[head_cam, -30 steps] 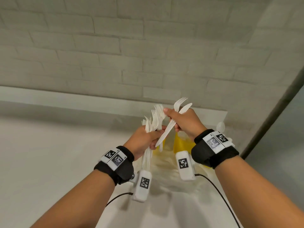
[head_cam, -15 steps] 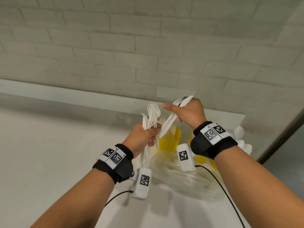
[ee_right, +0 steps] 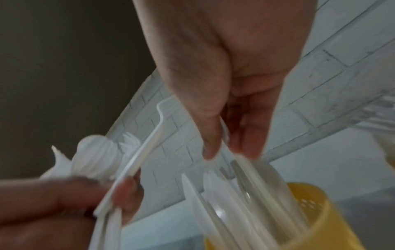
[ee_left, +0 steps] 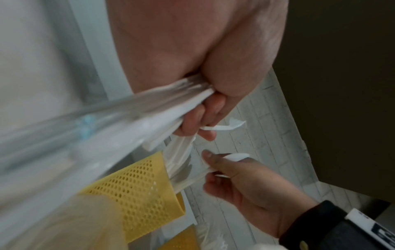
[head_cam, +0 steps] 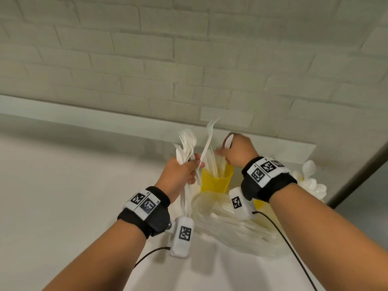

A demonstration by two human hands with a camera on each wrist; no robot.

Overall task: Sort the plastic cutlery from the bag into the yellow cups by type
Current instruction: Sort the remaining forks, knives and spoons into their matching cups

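My left hand [head_cam: 192, 168] grips a bundle of white plastic forks [head_cam: 186, 143], tines up; one more fork [head_cam: 209, 135] sticks out slanted between its thumb and fingers. Just to the right, my right hand [head_cam: 225, 149] pinches a white knife [head_cam: 227, 141] over a yellow perforated cup [head_cam: 216, 181] that holds several knives. In the right wrist view the right hand's fingertips [ee_right: 210, 154] hold the knife [ee_right: 224, 133] above the cup [ee_right: 316, 225]. The left wrist view shows fork handles [ee_left: 171, 108] in my left fist. A second yellow cup [head_cam: 259, 203] is mostly hidden behind my right wrist.
A crumpled clear plastic bag [head_cam: 233, 225] with more cutlery lies in front of the cups. White spoons [head_cam: 308, 179] stand up at the far right. The white brick wall [head_cam: 189, 59] runs close behind the cups; a dark edge [head_cam: 357, 175] borders the surface on the right.
The fork that my right hand held together with the knife is now in my left hand. My right hand has moved right and down over the yellow cup with the knife alone.
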